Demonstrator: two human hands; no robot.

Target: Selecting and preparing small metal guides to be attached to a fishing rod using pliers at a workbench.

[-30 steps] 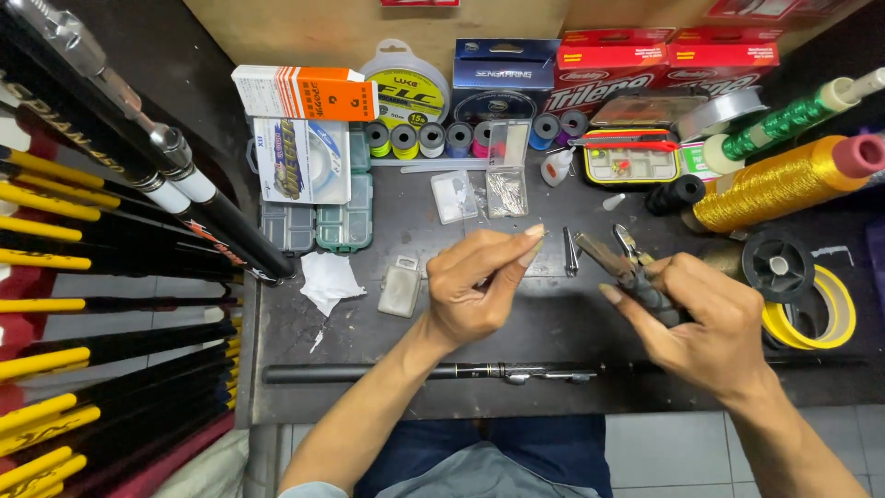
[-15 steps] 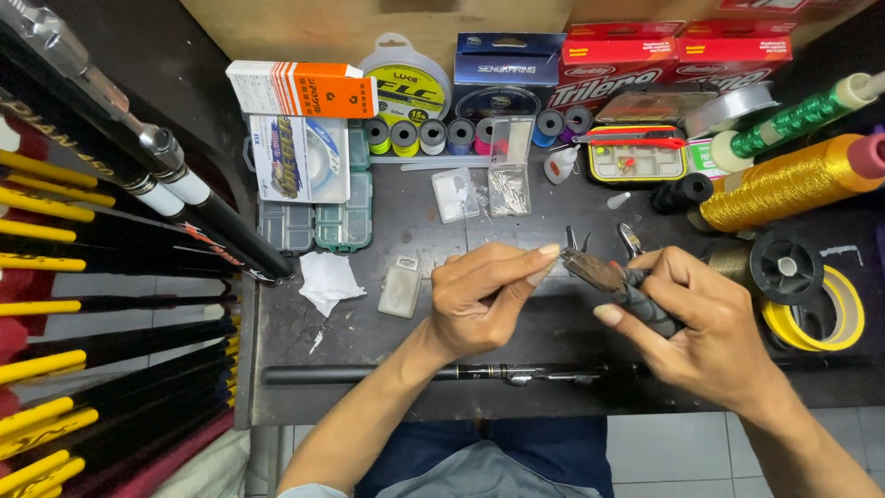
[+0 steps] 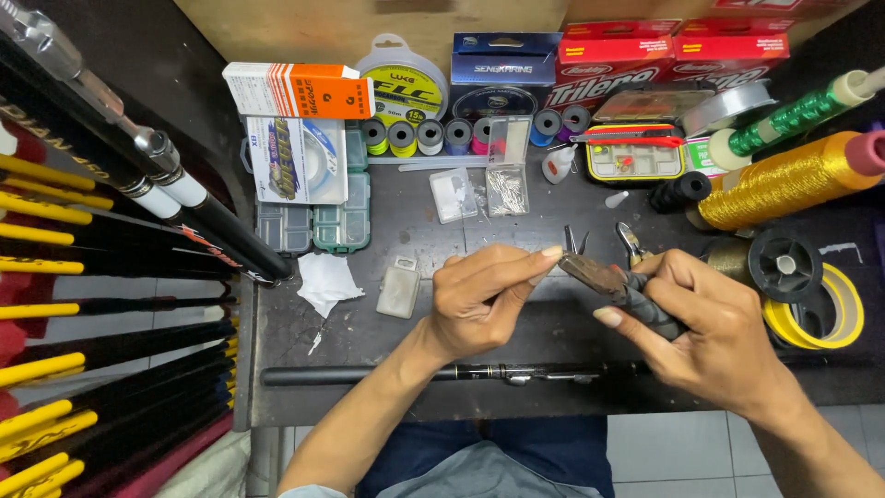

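Head cam, pliers [image 3: 590, 273] in rt hand [image 3: 714, 337], tip at left hand [image 3: 484, 300]

I see bare tabletop [image 3: 516, 231] just beyond my hands, but the far edge is walled by thread spools [image 3: 429, 136] and boxes. Rods [image 3: 83, 304] block the left, gold thread cones [image 3: 784, 180] and tape rolls [image 3: 830, 309] the right. A dark rod [image 3: 369, 374] bars the near edge.

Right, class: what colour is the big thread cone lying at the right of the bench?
Metallic gold thread cone, with a pink end; the head view shows it.
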